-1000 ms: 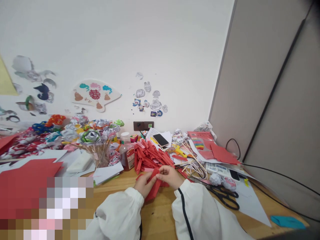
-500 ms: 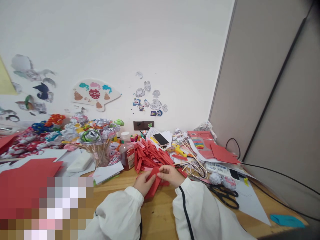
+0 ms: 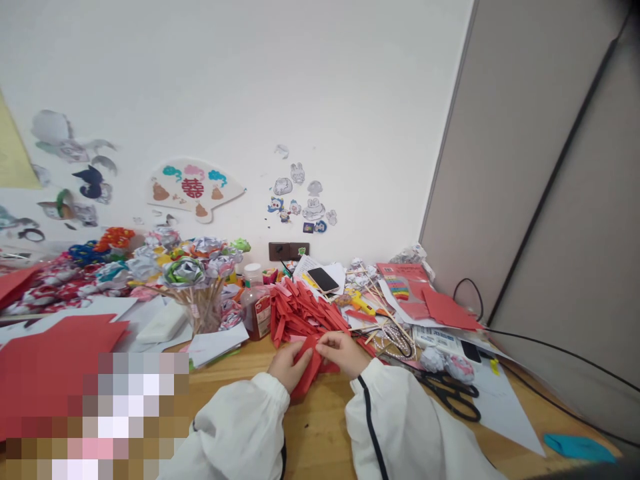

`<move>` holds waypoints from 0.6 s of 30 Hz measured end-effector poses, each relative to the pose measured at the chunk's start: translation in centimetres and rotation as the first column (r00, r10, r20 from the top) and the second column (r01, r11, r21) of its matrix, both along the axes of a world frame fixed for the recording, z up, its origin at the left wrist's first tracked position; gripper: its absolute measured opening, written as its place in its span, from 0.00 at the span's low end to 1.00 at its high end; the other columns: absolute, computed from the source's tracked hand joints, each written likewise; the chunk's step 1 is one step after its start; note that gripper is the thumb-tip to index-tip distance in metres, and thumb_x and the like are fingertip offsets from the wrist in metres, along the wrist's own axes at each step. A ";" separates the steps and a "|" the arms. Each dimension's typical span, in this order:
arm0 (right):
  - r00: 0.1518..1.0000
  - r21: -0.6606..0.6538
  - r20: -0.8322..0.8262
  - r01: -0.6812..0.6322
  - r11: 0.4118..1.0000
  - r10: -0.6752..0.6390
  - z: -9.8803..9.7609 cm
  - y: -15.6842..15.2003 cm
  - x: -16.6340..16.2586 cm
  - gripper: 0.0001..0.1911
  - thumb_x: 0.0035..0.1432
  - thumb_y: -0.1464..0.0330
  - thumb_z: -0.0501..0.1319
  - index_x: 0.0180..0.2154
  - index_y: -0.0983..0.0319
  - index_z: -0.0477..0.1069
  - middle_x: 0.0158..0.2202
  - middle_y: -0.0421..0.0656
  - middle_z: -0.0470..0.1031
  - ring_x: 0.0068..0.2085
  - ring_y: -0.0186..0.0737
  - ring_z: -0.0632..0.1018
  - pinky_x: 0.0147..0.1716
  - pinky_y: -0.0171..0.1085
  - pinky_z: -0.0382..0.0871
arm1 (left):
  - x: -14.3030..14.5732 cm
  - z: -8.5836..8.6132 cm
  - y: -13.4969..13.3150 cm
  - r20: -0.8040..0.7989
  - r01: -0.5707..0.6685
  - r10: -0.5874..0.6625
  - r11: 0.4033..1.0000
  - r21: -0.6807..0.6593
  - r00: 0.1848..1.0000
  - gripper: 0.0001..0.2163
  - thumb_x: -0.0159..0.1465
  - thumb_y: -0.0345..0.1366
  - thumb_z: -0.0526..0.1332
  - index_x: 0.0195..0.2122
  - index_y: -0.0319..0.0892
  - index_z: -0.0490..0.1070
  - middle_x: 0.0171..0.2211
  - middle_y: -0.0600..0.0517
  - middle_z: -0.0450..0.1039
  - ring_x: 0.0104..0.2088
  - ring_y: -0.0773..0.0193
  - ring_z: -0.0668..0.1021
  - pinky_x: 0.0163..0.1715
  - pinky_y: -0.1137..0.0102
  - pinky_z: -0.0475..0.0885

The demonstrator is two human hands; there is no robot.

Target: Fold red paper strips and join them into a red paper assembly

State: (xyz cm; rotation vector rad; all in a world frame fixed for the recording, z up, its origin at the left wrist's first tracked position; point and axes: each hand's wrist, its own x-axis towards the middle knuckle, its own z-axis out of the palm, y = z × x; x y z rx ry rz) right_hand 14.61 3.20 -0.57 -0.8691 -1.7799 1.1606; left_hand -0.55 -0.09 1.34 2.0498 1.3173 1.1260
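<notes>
Barely a shift from a second ago: the left hand (image 3: 289, 365) keeps its fingers closed on red paper (image 3: 307, 375), the right hand (image 3: 346, 353) pinches its edge, handling seemingly unfinished.

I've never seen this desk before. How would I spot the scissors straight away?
Start from the wooden table and find the person's white right sleeve. Just to its right, in front of the crumpled paper balls, lie the scissors. Their two big black loop handles stand out from the pale paper around them.
</notes>
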 end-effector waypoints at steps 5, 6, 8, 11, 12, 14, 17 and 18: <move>1.000 0.047 0.004 0.023 0.999 -0.023 0.1 -0.2 -0.1 0.13 0.46 0.60 0.53 0.25 0.64 0.64 0.20 0.37 0.64 0.23 0.30 0.66 0.24 0.30 0.59 | 0.0 -0.4 0.1 -0.032 -0.002 0.002 1.000 0.021 0.999 0.11 0.51 0.40 0.51 0.22 0.39 0.69 0.20 0.53 0.69 0.23 0.65 0.69 0.25 0.73 0.62; 1.000 0.060 0.006 0.028 0.998 -0.029 0.2 -0.3 -0.2 0.13 0.47 0.60 0.53 0.25 0.64 0.64 0.20 0.37 0.63 0.23 0.29 0.66 0.24 0.30 0.59 | 0.0 -0.5 0.1 -0.023 0.004 -0.003 1.000 0.021 1.000 0.11 0.51 0.40 0.51 0.22 0.39 0.69 0.20 0.53 0.69 0.23 0.65 0.69 0.26 0.73 0.62; 0.999 0.088 -0.007 0.040 0.995 -0.040 0.4 -0.5 -0.3 0.12 0.48 0.61 0.53 0.24 0.64 0.63 0.20 0.36 0.63 0.23 0.29 0.66 0.24 0.29 0.59 | 0.0 -0.5 0.1 -0.007 -0.002 0.002 1.000 0.014 1.000 0.11 0.51 0.40 0.52 0.22 0.39 0.69 0.20 0.53 0.69 0.23 0.65 0.69 0.26 0.74 0.63; 0.999 0.073 -0.040 0.020 0.997 -0.017 0.7 -0.9 -0.7 0.11 0.46 0.61 0.54 0.24 0.64 0.61 0.20 0.36 0.62 0.22 0.29 0.66 0.22 0.29 0.60 | 0.1 -0.3 0.1 0.012 -0.034 0.034 0.999 0.000 0.999 0.11 0.51 0.40 0.51 0.23 0.39 0.69 0.21 0.52 0.70 0.24 0.65 0.69 0.26 0.74 0.63; 0.999 0.046 -0.048 -0.002 0.999 0.004 0.7 -1.0 -0.8 0.11 0.46 0.61 0.54 0.24 0.64 0.61 0.20 0.35 0.62 0.21 0.28 0.66 0.21 0.29 0.60 | 0.1 -0.2 0.1 0.020 -0.036 0.036 0.999 -0.002 0.999 0.12 0.52 0.40 0.51 0.25 0.39 0.69 0.22 0.52 0.70 0.25 0.65 0.70 0.27 0.74 0.63; 0.998 -0.016 -0.058 -0.036 0.999 0.035 0.6 -1.1 -1.0 0.12 0.45 0.60 0.55 0.24 0.64 0.59 0.18 0.35 0.62 0.19 0.28 0.66 0.19 0.29 0.60 | 0.1 0.0 0.1 0.027 -0.033 0.033 0.999 -0.008 0.999 0.12 0.52 0.40 0.50 0.26 0.38 0.69 0.24 0.51 0.71 0.27 0.64 0.70 0.28 0.74 0.63; 0.997 -0.060 -0.066 -0.048 0.997 0.044 0.5 -1.0 -1.1 0.13 0.44 0.60 0.55 0.23 0.64 0.59 0.16 0.35 0.63 0.18 0.29 0.67 0.19 0.30 0.61 | 0.1 0.1 0.1 0.012 -0.033 0.033 0.999 -0.029 0.999 0.13 0.52 0.40 0.50 0.25 0.37 0.69 0.23 0.50 0.71 0.26 0.63 0.71 0.27 0.73 0.64; 0.997 -0.065 -0.068 -0.052 0.997 0.047 0.4 -1.0 -1.0 0.13 0.44 0.60 0.55 0.23 0.64 0.59 0.16 0.35 0.63 0.18 0.29 0.67 0.20 0.30 0.61 | 0.1 0.1 0.1 0.010 -0.031 0.031 0.999 -0.037 0.999 0.13 0.52 0.40 0.50 0.25 0.36 0.69 0.23 0.50 0.71 0.26 0.63 0.71 0.27 0.73 0.64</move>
